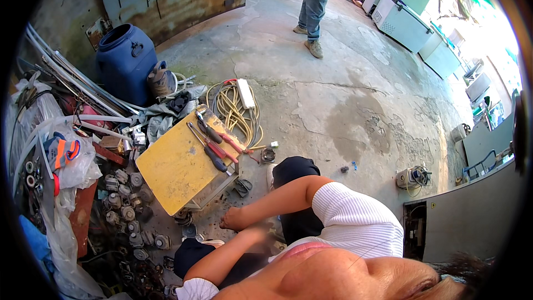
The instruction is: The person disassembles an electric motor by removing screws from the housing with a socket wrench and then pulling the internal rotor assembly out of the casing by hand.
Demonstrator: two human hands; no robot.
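My right hand (234, 219) reaches low beside a yellow-topped stool (166, 169), its fingers curled downward; what they hold, if anything, is hidden. My left hand (265, 237) is close by, between my knees, smeared and partly hidden, so its fingers cannot be read. On the stool lie pliers with red handles (232, 143), dark-handled pliers (209, 131) and a screwdriver with a red and black handle (215, 158). Small metal motor parts (127, 211) heap on the floor left of the stool. A small square metal part (268, 155) sits near its far right corner.
Behind the stool are a coiled yellow cable (230, 105) with a white power strip (245, 94) and a blue barrel (127, 58). Pipes and plastic bags (78, 161) crowd the left. A person in jeans (314, 11) stands farther back. Chest freezers (402, 25) line the right.
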